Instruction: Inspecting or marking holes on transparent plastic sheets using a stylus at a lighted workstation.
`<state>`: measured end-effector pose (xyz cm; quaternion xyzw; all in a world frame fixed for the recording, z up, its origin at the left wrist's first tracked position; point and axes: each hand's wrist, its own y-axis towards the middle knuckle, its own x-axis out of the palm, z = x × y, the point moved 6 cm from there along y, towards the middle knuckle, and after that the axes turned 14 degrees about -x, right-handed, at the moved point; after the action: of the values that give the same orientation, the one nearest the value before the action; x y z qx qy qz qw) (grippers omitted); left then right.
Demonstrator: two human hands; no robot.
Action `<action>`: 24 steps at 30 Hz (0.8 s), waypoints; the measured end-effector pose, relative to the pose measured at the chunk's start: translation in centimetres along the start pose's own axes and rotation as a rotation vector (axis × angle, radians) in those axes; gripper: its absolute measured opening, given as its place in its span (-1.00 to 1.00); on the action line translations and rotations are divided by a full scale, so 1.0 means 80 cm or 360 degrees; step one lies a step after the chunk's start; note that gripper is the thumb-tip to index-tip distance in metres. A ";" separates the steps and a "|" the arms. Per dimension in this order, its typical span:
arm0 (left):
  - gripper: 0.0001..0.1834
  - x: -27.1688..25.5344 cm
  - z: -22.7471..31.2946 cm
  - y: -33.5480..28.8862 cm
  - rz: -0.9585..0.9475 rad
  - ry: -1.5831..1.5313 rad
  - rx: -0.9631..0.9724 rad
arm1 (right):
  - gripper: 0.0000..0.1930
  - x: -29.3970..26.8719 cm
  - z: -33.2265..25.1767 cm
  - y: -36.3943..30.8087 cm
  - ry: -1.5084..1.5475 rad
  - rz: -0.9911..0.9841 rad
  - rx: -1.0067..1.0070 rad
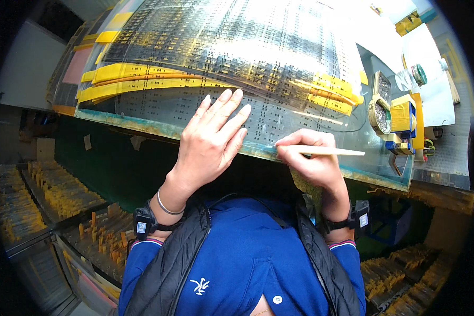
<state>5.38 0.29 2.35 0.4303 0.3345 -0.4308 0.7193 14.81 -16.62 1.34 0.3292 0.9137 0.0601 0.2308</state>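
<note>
My left hand (210, 139) lies with its fingers extended and slightly apart at the near edge of a transparent sheet (268, 113) marked with rows of small dark dots. My right hand (317, 166) is closed on a thin pale stick (347, 152) near the front edge of the glass tabletop (374, 176). The stick's handle points to the right; its tip is hidden by the fingers. Beyond both hands, more dotted sheets (195, 39) are stacked, with yellow tape strips (137, 73) along their near edge.
At the right stand a round dish (373, 117) of small bits, a clear jar (405, 80) with a green rim, and a blue-and-yellow tape dispenser (405, 118). Below the table, racks (52, 192) of yellow-tabbed sheets stand at the left, with more sheets (395, 274) at lower right.
</note>
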 end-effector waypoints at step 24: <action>-0.62 -0.001 0.002 -0.001 -0.0042 -0.0061 -0.0022 | -0.78 0.002 -0.041 -0.025 -0.0129 -0.0407 -0.0625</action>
<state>5.28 0.16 2.47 0.4125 0.3291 -0.4461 0.7228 12.08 -17.93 3.69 0.1617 0.9087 0.1938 0.3326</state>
